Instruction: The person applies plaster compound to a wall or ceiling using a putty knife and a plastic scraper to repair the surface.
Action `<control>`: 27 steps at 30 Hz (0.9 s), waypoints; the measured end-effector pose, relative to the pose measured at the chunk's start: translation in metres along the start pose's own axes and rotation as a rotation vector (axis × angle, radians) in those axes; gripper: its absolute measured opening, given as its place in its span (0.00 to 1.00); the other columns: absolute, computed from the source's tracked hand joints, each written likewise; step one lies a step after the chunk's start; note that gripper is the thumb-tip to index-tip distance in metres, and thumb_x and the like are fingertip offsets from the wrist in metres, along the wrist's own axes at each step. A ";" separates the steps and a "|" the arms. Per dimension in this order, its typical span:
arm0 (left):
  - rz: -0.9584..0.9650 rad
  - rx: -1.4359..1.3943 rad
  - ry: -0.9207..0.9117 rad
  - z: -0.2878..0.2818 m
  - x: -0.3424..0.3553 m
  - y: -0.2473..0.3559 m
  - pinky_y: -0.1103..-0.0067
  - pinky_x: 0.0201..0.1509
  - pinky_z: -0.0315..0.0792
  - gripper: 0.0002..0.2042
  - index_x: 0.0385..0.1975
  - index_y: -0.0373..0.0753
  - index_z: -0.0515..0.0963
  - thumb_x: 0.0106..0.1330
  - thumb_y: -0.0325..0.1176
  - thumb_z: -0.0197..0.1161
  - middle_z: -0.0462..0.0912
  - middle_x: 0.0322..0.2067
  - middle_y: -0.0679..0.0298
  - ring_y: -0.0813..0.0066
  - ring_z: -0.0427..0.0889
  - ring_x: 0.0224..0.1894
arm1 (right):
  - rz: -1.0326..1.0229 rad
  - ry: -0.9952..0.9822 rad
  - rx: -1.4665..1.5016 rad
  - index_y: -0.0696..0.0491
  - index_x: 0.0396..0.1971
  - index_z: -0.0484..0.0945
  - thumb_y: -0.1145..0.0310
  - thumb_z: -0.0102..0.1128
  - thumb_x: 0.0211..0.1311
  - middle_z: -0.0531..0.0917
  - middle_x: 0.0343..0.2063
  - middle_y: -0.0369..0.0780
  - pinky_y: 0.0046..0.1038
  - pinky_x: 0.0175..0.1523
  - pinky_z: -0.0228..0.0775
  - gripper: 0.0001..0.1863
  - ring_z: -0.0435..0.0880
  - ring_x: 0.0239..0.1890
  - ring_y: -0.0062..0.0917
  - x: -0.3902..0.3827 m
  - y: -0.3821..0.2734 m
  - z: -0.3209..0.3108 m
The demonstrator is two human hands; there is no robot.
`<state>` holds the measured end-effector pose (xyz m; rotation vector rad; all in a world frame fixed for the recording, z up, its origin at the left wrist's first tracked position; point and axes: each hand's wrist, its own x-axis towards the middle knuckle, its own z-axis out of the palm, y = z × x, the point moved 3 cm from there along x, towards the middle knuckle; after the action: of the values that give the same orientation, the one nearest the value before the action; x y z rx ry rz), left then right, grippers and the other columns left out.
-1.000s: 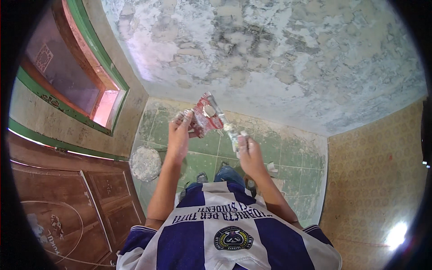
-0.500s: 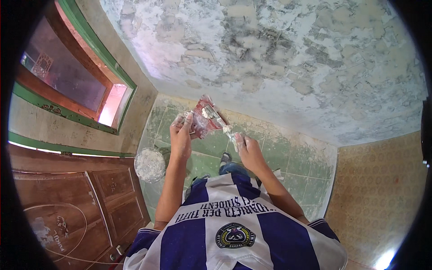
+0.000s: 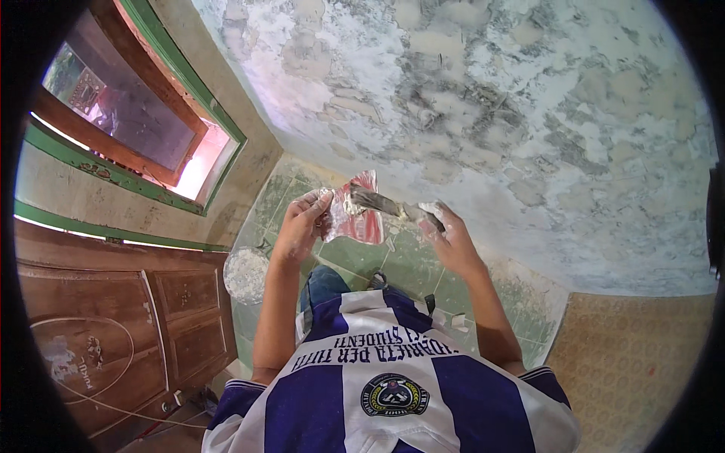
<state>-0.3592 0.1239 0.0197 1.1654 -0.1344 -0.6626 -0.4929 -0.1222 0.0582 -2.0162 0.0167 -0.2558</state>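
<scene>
My left hand (image 3: 300, 226) grips a flat red plate (image 3: 365, 226) by its left edge, thumb on top. White paste is smeared over the plate in streaks. In my right hand (image 3: 455, 240) is a putty knife (image 3: 381, 203), held by its paste-covered handle. The knife's narrow dark blade points left and meets the plate, with a clump of paste around its tip. Both hands are raised in front of me, above the green floor, and have white residue on the fingers.
A patchy, partly plastered wall (image 3: 483, 98) rises ahead. A round tub (image 3: 246, 276) crusted with white paste sits on the green tiled floor (image 3: 355, 249) to the left. Beyond it are a brown wooden door (image 3: 192, 325) and a green-framed window (image 3: 225, 162). A patterned wall (image 3: 627, 362) stands at right.
My right hand has moved up and to the right, and the putty knife has turned to lie nearer level. The red plate has turned to face me more. The view has shifted slightly.
</scene>
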 end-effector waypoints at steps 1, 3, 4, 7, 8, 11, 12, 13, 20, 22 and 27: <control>-0.003 -0.006 0.002 -0.005 0.008 0.003 0.83 0.23 0.65 0.07 0.33 0.37 0.76 0.71 0.34 0.57 0.76 0.23 0.72 0.84 0.71 0.20 | 0.015 -0.032 -0.076 0.63 0.49 0.74 0.61 0.59 0.66 0.77 0.46 0.53 0.33 0.55 0.68 0.21 0.78 0.47 0.42 0.012 0.008 0.002; -0.040 -0.018 -0.004 -0.014 0.026 0.010 0.83 0.24 0.64 0.08 0.33 0.37 0.77 0.71 0.34 0.58 0.76 0.23 0.72 0.86 0.70 0.20 | -0.007 -0.063 -0.124 0.63 0.49 0.73 0.62 0.58 0.66 0.77 0.47 0.53 0.34 0.56 0.67 0.20 0.77 0.49 0.45 0.029 0.009 0.005; -0.039 -0.021 -0.011 -0.020 0.035 0.017 0.83 0.24 0.64 0.08 0.33 0.37 0.77 0.71 0.34 0.58 0.76 0.23 0.72 0.86 0.70 0.20 | -0.033 -0.085 -0.171 0.63 0.50 0.73 0.63 0.58 0.66 0.77 0.48 0.54 0.35 0.58 0.66 0.20 0.76 0.51 0.47 0.039 0.007 0.010; -0.026 -0.053 -0.007 -0.039 0.054 0.046 0.82 0.25 0.65 0.08 0.31 0.36 0.78 0.71 0.34 0.58 0.76 0.24 0.73 0.86 0.71 0.22 | -0.018 -0.022 -0.229 0.63 0.49 0.73 0.65 0.58 0.66 0.77 0.47 0.52 0.33 0.58 0.65 0.19 0.76 0.51 0.43 0.047 0.026 0.010; -0.017 -0.057 -0.016 -0.053 0.061 0.053 0.82 0.25 0.65 0.08 0.31 0.36 0.78 0.71 0.34 0.58 0.76 0.24 0.73 0.86 0.71 0.22 | -0.024 -0.016 -0.239 0.63 0.49 0.73 0.65 0.58 0.66 0.77 0.47 0.52 0.33 0.58 0.65 0.19 0.76 0.51 0.43 0.052 0.026 0.009; 0.064 0.021 -0.062 -0.079 0.079 0.077 0.81 0.25 0.67 0.07 0.33 0.37 0.77 0.71 0.33 0.58 0.76 0.24 0.72 0.83 0.73 0.23 | 0.138 0.130 -0.149 0.64 0.48 0.73 0.57 0.51 0.71 0.80 0.41 0.45 0.29 0.55 0.66 0.22 0.77 0.45 0.34 0.062 0.025 0.010; 0.113 -0.013 -0.011 -0.082 0.083 0.085 0.81 0.26 0.69 0.07 0.34 0.37 0.76 0.71 0.33 0.58 0.76 0.24 0.70 0.81 0.74 0.24 | 0.137 0.138 -0.159 0.64 0.48 0.73 0.57 0.51 0.71 0.80 0.41 0.45 0.29 0.55 0.66 0.22 0.77 0.45 0.34 0.067 0.020 0.013; 0.160 -0.046 0.041 -0.084 0.086 0.093 0.80 0.26 0.71 0.07 0.35 0.37 0.76 0.71 0.33 0.57 0.76 0.24 0.69 0.79 0.76 0.24 | 0.300 0.082 -0.026 0.64 0.48 0.73 0.55 0.49 0.73 0.80 0.35 0.42 0.27 0.49 0.68 0.23 0.78 0.39 0.31 0.073 0.012 0.021; 0.402 -0.104 0.195 -0.084 0.113 0.079 0.79 0.34 0.78 0.07 0.39 0.34 0.75 0.73 0.32 0.55 0.80 0.33 0.65 0.80 0.80 0.33 | 0.706 0.165 0.708 0.60 0.38 0.78 0.53 0.46 0.75 0.75 0.19 0.35 0.20 0.15 0.52 0.23 0.65 0.12 0.16 0.105 0.006 0.126; 0.424 -0.031 0.152 -0.102 0.116 0.071 0.80 0.41 0.76 0.06 0.41 0.33 0.75 0.73 0.29 0.55 0.81 0.36 0.64 0.80 0.79 0.39 | 0.726 0.281 0.742 0.59 0.36 0.79 0.53 0.47 0.74 0.76 0.19 0.36 0.19 0.14 0.49 0.23 0.63 0.11 0.14 0.115 0.005 0.154; 0.642 0.268 0.162 -0.136 0.131 0.075 0.80 0.44 0.76 0.05 0.41 0.33 0.74 0.71 0.28 0.57 0.81 0.38 0.63 0.80 0.79 0.40 | 0.639 0.223 0.978 0.62 0.41 0.75 0.55 0.48 0.74 0.78 0.23 0.39 0.18 0.16 0.54 0.21 0.68 0.15 0.16 0.136 -0.021 0.185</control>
<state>-0.1648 0.1784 -0.0007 1.3324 -0.4482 0.0198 -0.3270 0.0343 0.0222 -0.9307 0.5585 -0.0462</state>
